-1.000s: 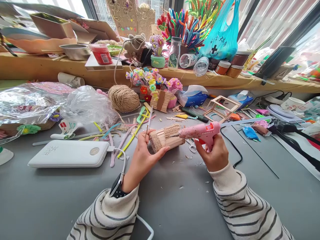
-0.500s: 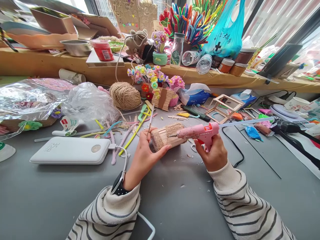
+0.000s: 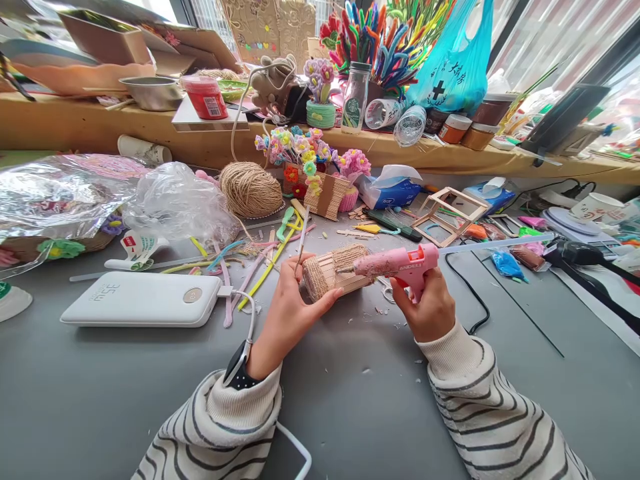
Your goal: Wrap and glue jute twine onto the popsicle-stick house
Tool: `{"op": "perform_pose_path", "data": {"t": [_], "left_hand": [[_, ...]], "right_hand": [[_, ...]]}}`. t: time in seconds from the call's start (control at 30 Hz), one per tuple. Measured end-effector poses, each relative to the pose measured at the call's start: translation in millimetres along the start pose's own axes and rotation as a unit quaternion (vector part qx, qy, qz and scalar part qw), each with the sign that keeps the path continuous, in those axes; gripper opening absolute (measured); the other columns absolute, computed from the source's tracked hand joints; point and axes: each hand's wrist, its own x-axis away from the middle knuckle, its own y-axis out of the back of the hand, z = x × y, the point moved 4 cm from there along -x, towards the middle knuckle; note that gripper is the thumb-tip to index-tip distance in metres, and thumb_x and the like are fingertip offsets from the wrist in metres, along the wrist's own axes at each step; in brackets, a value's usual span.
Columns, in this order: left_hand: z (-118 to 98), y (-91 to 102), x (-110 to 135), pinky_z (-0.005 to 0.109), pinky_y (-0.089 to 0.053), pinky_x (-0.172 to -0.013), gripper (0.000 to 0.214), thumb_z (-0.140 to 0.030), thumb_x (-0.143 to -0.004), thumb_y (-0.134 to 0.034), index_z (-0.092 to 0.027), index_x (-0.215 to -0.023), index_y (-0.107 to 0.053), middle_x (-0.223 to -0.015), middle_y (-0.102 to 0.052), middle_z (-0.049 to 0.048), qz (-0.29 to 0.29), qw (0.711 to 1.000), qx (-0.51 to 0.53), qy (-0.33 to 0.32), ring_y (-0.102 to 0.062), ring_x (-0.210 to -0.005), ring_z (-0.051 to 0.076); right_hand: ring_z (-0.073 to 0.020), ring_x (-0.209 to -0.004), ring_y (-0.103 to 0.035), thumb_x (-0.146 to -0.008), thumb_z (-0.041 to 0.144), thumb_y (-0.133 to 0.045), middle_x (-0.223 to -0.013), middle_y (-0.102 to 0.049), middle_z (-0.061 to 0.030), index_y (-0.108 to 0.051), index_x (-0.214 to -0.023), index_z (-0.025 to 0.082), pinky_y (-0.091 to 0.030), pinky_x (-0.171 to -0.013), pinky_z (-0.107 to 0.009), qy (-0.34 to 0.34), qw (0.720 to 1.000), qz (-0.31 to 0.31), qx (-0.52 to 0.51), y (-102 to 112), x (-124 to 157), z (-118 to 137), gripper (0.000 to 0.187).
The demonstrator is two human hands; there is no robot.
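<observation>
1. Clock directions as seen in the head view, 12 pointing away from the wearer.
2. Left grip (image 3: 293, 307): pinching the cylinder (image 3: 327, 273) at its left end, thumb along the near side, fingers curled around the far side.
3. Cylinder: slatted, with twine bands near both ends; lies on its side at 1–2 o'clock from left grip and about 10 o'clock from right grip (image 3: 431, 308). Whether its underside touches the bench (image 3: 350, 400): cannot tell.
4. Right grip: wrapped around the handle of the pink glue gun (image 3: 390, 262), whose body sits at 10–11 o'clock from that grip.
5. Gun nozzle points to 9 o'clock, over bare slats between the bands; contact not resolvable.
6. Clear glue stick (image 3: 495, 245) extends from the gun's rear toward 3 o'clock.
7. Twine ball (image 3: 251, 190): 10–11 o'clock from cylinder.
8. Power bank (image 3: 135, 300): 9 o'clock from left grip, well apart.
</observation>
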Motion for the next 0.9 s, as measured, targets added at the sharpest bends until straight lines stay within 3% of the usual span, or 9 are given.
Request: {"op": "perform_pose_path", "data": {"t": [0.3,0.6,0.9], "left_hand": [[-0.2,-0.4,0.0,0.038,-0.041,-0.093,0.048,-0.04,-0.071,-0.065,-0.021,-0.104,-0.036,-0.11,-0.048,0.0066,0.001,1.0,0.003,-0.009,-0.052,-0.107,0.02],[-0.1,-0.1,0.4,0.038,-0.04,-0.093,0.048,-0.04,-0.07,-0.066,-0.021,-0.104,-0.037,-0.11,-0.048,0.0066,-0.002,1.0,0.0,0.0,-0.051,-0.108,0.021],[-1.6,0.0,0.5,0.038,-0.041,-0.093,0.047,-0.039,-0.071,-0.064,-0.02,-0.104,-0.036,-0.11,-0.048,0.0074,0.001,1.0,-0.003,0.002,-0.052,-0.106,0.02]], "right_hand": [[-0.0117,-0.038,-0.04,-0.083,0.042,-0.049,-0.06,-0.048,0.001,-0.05,-0.108,0.013,-0.034,-0.033,-0.024,-0.011,1.0,0.002,0.0,-0.2,2.8,-2.9,0.038],[-0.0166,-0.045,-0.049,-0.08,0.046,-0.048,-0.064,-0.052,-0.0014,-0.049,-0.108,0.017,-0.037,-0.038,-0.028,-0.076,0.996,0.049,-0.017,-3.3,6.7,-9.2,0.04],[-0.0163,-0.047,-0.049,-0.08,0.047,-0.049,-0.065,-0.052,-0.0016,-0.05,-0.107,0.017,-0.039,-0.04,-0.028,-0.083,0.996,0.033,-0.013,-7.0,15.6,-16.4,0.04]]}}
